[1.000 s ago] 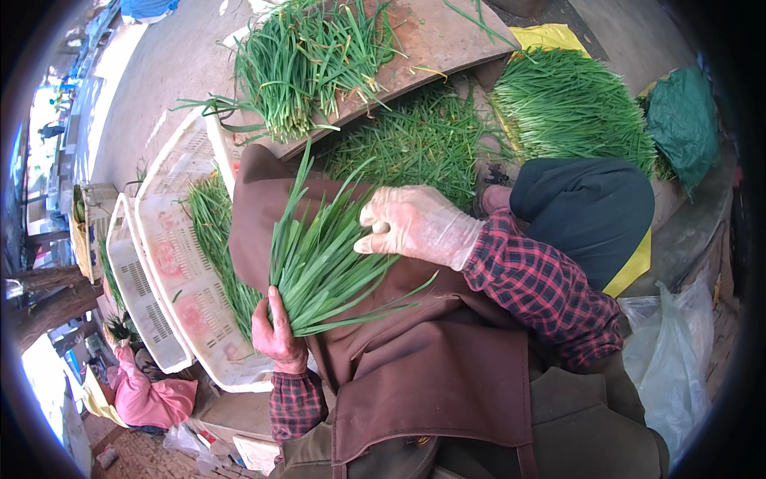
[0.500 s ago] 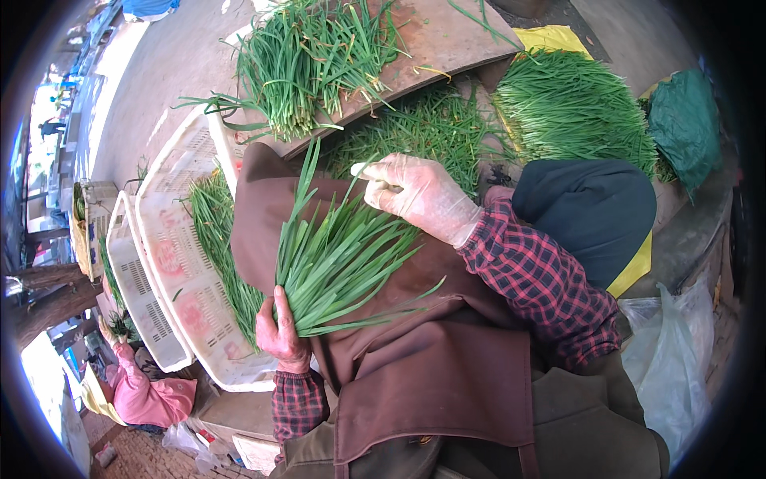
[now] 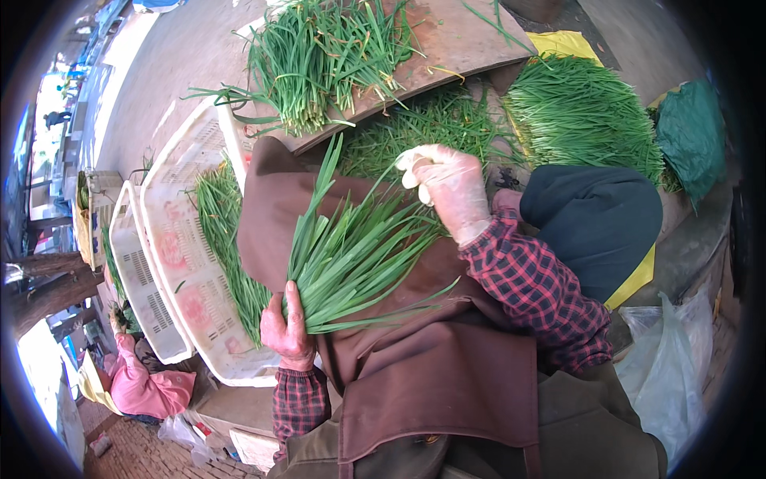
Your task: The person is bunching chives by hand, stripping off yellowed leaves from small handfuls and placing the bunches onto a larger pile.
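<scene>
My left hand (image 3: 289, 331) is closed around the gathered end of a bunch of garlic chives (image 3: 351, 263), thumb laid along it. The leaves fan out up and to the right over the brown apron (image 3: 439, 375) on my lap. My right hand (image 3: 453, 191), in a thin whitish glove, is raised at the bunch's upper right. Its fingers are pinched together at the tip of a thin chive leaf that rises from the bunch. The roots of the bunch are hidden in my left hand.
Loose chives (image 3: 319, 60) lie on a board (image 3: 447, 40) ahead, with scraps (image 3: 439, 128) beneath. A neat chive stack (image 3: 578, 116) and green bag (image 3: 692, 140) are at right. White crates (image 3: 179, 271) stand left; a person in pink (image 3: 152, 379) sits beyond.
My right hand has shifted right and turned, its fingers now curled in more at the leaf tip. The left hand keeps hold of the bunch, and the whole view has shifted slightly.
</scene>
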Motion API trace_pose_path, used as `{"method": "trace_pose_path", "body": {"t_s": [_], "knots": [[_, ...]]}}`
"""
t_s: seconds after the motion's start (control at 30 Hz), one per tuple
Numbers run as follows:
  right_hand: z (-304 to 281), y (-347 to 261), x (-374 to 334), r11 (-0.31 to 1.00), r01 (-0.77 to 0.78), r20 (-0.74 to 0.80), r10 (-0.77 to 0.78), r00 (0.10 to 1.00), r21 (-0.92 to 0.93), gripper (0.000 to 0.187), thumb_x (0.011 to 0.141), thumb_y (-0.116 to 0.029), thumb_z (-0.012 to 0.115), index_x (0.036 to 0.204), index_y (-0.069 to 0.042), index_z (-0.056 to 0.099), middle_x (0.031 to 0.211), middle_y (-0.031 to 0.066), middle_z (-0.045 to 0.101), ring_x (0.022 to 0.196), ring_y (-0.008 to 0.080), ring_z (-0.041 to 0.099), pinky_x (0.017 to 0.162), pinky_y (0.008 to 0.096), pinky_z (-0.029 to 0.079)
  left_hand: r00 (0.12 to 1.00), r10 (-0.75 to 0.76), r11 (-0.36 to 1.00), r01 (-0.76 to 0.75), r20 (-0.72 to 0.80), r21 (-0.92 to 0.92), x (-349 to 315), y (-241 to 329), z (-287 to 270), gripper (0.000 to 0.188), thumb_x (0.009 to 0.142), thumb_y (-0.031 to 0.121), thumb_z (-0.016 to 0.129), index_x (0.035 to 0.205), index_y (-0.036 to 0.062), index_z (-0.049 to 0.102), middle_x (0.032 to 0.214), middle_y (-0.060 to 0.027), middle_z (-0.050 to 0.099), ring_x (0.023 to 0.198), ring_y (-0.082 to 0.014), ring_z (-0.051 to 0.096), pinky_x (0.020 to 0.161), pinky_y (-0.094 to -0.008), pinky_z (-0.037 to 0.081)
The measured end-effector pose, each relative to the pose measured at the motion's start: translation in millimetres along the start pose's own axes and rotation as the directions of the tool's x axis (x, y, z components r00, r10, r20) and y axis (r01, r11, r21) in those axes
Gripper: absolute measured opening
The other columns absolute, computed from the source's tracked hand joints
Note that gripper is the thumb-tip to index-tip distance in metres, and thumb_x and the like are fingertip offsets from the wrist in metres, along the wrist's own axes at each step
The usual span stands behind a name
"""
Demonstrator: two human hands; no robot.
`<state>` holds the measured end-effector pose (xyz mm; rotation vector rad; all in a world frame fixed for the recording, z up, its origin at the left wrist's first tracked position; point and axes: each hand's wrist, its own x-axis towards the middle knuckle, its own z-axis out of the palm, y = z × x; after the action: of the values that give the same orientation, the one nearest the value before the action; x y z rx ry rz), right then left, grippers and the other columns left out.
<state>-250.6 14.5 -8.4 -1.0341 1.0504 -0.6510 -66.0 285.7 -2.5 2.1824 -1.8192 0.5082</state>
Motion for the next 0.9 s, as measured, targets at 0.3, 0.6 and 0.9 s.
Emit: {"method": "trace_pose_path", "body": {"t_s": [0.3,0.6,0.9], "knots": [[15.7,-42.9,-7.1,0.920,-0.041,0.474,0.239,0.847,-0.390,0.035,0.094,-0.014,0.063,0.125,0.003,0.064,0.079,0.0074,0.071,0.053,0.0083,0.060,0.044,0.0226,0.046,0.996,0.059,0.998,-0.059,-0.065,0.014,10.9,2.7,0.0,0.040,0.079,0.002,0.063,0.119,0.0022,0.069,0.099,-0.0166,0.064,0.069,-0.0257,0.059,0.058,-0.0343,0.047],[42.8,29.4,-5.8,0.219,0.764,0.628,-0.457,0.630,-0.607,0.017,0.090,-0.019,0.063,0.093,-0.003,0.067,0.068,0.0116,0.068,0.053,0.0239,0.066,0.056,0.0381,0.053,0.999,0.028,0.999,-0.028,0.026,0.020,7.6,4.7,-2.2,0.046,0.078,0.009,0.067,0.123,0.0001,0.068,0.099,-0.0187,0.065,0.080,-0.0310,0.065,0.067,-0.0386,0.053],[-36.3,-26.4,13.5,0.998,0.052,0.175,-0.047,0.983,-0.022,0.015,0.094,-0.010,0.061,0.097,0.002,0.071,0.071,0.0065,0.068,0.054,0.0092,0.058,0.050,0.0229,0.047,0.985,-0.149,0.988,0.146,-0.088,-0.043,-10.1,-5.3,8.4,0.052,0.080,0.015,0.071,0.128,-0.0014,0.064,0.099,-0.0197,0.064,0.079,-0.0325,0.064,0.067,-0.0393,0.053]]}}
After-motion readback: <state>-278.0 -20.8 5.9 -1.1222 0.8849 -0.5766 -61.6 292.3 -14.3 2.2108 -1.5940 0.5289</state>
